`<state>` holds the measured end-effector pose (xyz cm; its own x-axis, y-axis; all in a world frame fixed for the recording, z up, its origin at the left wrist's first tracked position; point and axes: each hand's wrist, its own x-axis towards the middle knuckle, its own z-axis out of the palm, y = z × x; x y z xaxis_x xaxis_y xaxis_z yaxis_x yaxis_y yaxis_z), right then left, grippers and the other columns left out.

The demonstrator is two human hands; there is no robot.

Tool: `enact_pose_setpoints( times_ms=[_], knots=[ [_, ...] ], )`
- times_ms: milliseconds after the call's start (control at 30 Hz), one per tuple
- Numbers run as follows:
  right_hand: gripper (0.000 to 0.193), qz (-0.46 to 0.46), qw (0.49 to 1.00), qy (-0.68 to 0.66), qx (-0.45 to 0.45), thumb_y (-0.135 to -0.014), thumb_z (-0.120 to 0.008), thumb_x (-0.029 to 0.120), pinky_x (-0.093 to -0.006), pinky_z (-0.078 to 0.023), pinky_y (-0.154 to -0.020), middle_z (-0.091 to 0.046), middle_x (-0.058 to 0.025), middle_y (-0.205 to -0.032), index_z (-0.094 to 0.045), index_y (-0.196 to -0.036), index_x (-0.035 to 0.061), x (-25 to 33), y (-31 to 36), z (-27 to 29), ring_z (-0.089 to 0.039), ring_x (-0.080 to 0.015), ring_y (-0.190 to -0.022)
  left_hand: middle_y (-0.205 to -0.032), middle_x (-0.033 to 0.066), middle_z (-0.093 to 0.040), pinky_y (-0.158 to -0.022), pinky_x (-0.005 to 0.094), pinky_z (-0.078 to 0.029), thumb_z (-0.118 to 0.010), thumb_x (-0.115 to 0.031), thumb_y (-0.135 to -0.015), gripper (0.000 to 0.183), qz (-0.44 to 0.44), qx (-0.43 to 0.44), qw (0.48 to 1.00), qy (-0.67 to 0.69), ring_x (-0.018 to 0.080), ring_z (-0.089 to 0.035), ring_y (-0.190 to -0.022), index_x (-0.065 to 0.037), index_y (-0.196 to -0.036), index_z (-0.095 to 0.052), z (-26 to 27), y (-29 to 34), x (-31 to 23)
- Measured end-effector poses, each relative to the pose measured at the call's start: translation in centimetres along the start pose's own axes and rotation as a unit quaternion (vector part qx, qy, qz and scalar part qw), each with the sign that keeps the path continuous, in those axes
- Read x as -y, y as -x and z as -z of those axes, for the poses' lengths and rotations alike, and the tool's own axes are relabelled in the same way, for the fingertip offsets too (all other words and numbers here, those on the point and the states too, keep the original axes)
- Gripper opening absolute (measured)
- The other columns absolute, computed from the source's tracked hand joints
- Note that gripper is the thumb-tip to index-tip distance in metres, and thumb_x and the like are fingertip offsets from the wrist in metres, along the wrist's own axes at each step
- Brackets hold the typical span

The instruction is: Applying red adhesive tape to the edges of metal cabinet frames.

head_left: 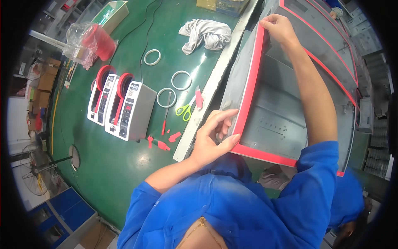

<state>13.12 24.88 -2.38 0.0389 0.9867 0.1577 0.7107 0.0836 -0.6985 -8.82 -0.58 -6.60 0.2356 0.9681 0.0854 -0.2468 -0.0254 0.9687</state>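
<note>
A grey sheet-metal box [273, 120] lies in front of me, its rim covered with red tape [251, 79]. At the far left corner, my right hand [280, 28] pinches the tape's end between thumb and fingers. My left hand [213, 132] is at the near left corner. Its thumb rests on the taped corner, the index finger stretches along the outer side of the rim, and the other fingers curl loosely. Thumb and index finger are apart. Tape also runs along the near edge of the box and along its dividers.
On the green table [120, 162] at left stand two tape dispensers [130, 110] with red rolls. Near them lie white rings [166, 98], green scissors [183, 111], a red-handled tool [164, 124] and tape scraps [161, 144]. A cloth [205, 34] lies farther back. Another person [348, 199] is at lower right.
</note>
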Motion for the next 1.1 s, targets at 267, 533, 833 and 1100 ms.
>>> enact_pose_setpoints(
  times_ms=[267,533,833,1100],
  knots=[
    [0.022,-0.045,0.998,0.018,0.032,-0.076,-0.063,0.019,-0.0264,-0.043,-0.067,-0.06,-0.0063,-0.08,-0.062,-0.086,-0.0008,1.3,0.5,0.3,-0.054,-0.0125,-0.074,-0.089,-0.0002,-0.042,-0.062,0.0197,-0.034,-0.066,-0.003,-0.071,0.05,0.012,-0.004,1.0,0.003,0.0064,-0.04,-0.072,-0.006,-0.118,-0.051,0.0,0.1,-0.1],
    [0.022,-0.002,1.0,-0.014,0.005,-0.073,-0.064,0.024,-0.0298,-0.047,-0.061,-0.063,-0.0069,-0.071,-0.064,-0.082,0.004,-0.1,0.2,0.0,-0.059,-0.0152,-0.064,-0.09,0.0001,-0.043,-0.062,0.0198,-0.035,-0.065,-0.003,-0.071,0.05,-0.004,-0.005,1.0,-0.006,0.0065,-0.042,-0.072,-0.007,-0.118,-0.051,-0.1,0.1,-0.4],
    [0.019,-0.034,0.999,-0.005,0.026,-0.075,-0.063,0.016,-0.0237,-0.042,-0.066,-0.06,-0.004,-0.076,-0.062,-0.085,-0.0001,1.4,0.7,0.6,-0.054,-0.0099,-0.07,-0.089,-0.0009,-0.043,-0.063,0.0199,-0.035,-0.065,-0.004,-0.07,0.048,0.019,-0.003,1.0,0.012,0.0063,-0.042,-0.072,-0.009,-0.117,-0.053,-0.1,0.1,-0.5],
    [0.02,-0.021,0.997,-0.059,0.047,-0.076,-0.064,0.018,-0.0238,-0.042,-0.063,-0.06,-0.0037,-0.076,-0.062,-0.085,0.0005,1.3,0.9,0.9,-0.054,-0.0102,-0.07,-0.087,-0.0012,-0.043,-0.062,0.0197,-0.035,-0.066,-0.007,-0.071,0.047,0.001,0.001,1.0,0.002,0.006,-0.042,-0.072,-0.009,-0.117,-0.053,0.1,-0.2,-0.3]
  ],
)
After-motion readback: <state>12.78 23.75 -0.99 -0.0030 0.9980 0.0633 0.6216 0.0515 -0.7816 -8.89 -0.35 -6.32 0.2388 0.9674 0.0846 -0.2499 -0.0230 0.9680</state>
